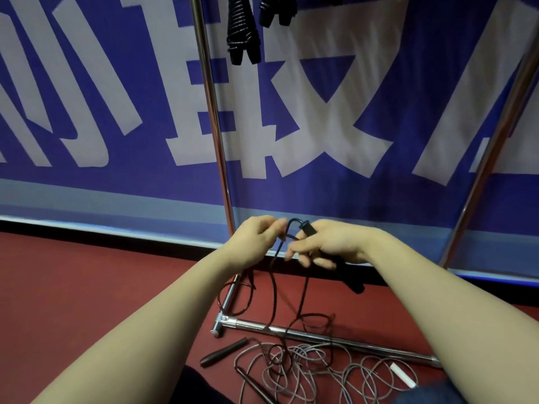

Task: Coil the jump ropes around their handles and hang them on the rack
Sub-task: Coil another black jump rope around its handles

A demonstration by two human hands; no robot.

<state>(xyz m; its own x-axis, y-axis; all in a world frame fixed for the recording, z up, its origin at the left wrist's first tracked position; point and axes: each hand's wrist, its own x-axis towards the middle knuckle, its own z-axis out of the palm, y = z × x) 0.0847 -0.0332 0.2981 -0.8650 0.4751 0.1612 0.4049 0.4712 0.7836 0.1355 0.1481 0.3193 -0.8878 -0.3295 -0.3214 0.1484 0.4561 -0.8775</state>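
Observation:
My right hand (326, 246) grips the black handles (347, 272) of a jump rope, their tops poking out above my fingers. My left hand (256, 237) pinches that rope's dark cord (272, 287) right beside the handle tops, where it loops over. From there the cord hangs down to the floor in loose bends. Two coiled black ropes (242, 33) hang from the top of the chrome rack (213, 118). On the red floor lies a tangle of grey cord (315, 368) with a dark handle (223, 352) and a white handle (404, 374).
The rack's base bar (335, 336) lies across the floor under my hands, with a second upright (493, 147) at the right. A blue banner with large white characters (320, 112) stands right behind the rack. Red floor spreads to the left.

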